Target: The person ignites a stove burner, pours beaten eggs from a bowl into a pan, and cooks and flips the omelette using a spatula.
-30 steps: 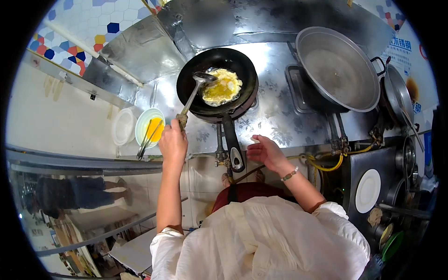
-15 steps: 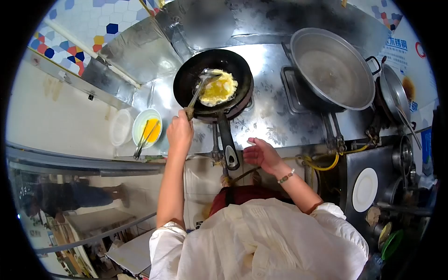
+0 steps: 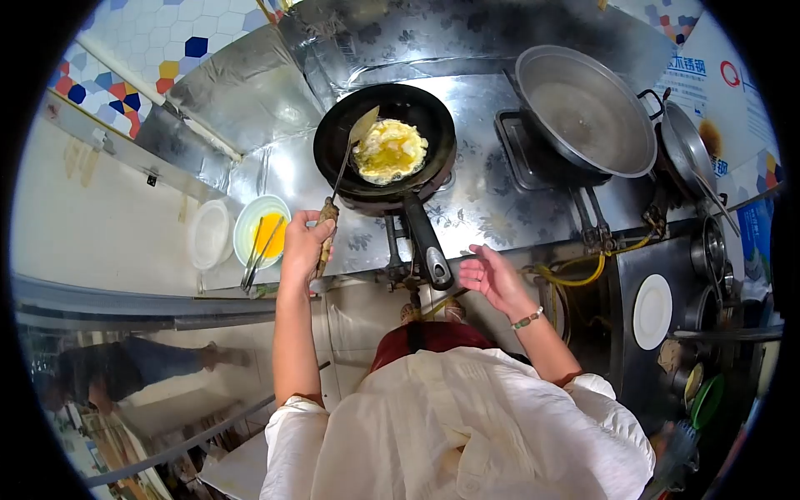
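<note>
My left hand (image 3: 307,247) is closed around the handle of a spatula (image 3: 342,162). Its blade is tilted on edge inside a black frying pan (image 3: 333,112), just left of the egg. The egg (image 3: 392,152) lies as a round, with a pale ruffled border and a yellow, wet-looking middle. My right hand (image 3: 495,281) is open and empty, fingers loosely apart, a little to the right of the pan's handle (image 3: 427,242) and not touching it.
Left of the pan are a bowl (image 3: 276,206) of beaten egg with chopsticks (image 3: 262,252) and a white plastic tub (image 3: 210,235). A big pot (image 3: 546,125) of cloudy liquid stands on the right burner. A white plate (image 3: 652,312) lies at lower right, near a yellow hose (image 3: 575,280).
The spatula has lifted off the egg to its left, its blade turned on edge. My left hand has drawn back toward me. My right hand stays open; the view has shifted slightly.
</note>
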Motion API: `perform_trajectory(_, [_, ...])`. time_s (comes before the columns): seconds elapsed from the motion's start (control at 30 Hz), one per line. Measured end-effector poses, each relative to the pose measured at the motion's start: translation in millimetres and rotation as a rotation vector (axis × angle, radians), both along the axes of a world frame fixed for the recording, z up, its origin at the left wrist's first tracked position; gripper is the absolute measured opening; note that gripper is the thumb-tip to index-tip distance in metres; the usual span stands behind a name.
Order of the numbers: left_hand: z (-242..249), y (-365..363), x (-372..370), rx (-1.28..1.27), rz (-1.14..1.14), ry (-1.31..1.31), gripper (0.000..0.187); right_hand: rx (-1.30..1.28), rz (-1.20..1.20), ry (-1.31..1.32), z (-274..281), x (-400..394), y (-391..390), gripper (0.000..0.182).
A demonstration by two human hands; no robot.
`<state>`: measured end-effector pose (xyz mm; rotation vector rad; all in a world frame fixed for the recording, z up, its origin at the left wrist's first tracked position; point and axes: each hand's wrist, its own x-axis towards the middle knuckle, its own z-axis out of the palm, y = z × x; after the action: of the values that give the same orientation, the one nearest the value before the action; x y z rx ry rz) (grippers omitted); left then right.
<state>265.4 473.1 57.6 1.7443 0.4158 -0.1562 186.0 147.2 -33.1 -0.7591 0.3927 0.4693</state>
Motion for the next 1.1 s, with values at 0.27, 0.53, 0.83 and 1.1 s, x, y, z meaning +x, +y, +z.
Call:
perform_trajectory(0.27, [4, 20, 6, -0.508, -0.087, 0.134, 0.022, -0.041, -0.032, -0.075, 8, -4, 41, 0.033])
perform_trajectory(0.53, [-11, 31, 17, -0.618, -0.086, 0.204, 0.022, -0.062, -0.079, -0.058, 5, -12, 44, 0.034])
perform_trajectory(0.83, [-8, 28, 30, -0.557, -0.091, 0.245, 0.024, -0.054, -0.088, -0.074, 0, -8, 44, 0.037])
perform_trajectory(1.1, [-25, 35, 47, -0.902, -0.094, 0.409, 0.026, -0.037, -0.096, -0.043, -3, -4, 39, 0.039])
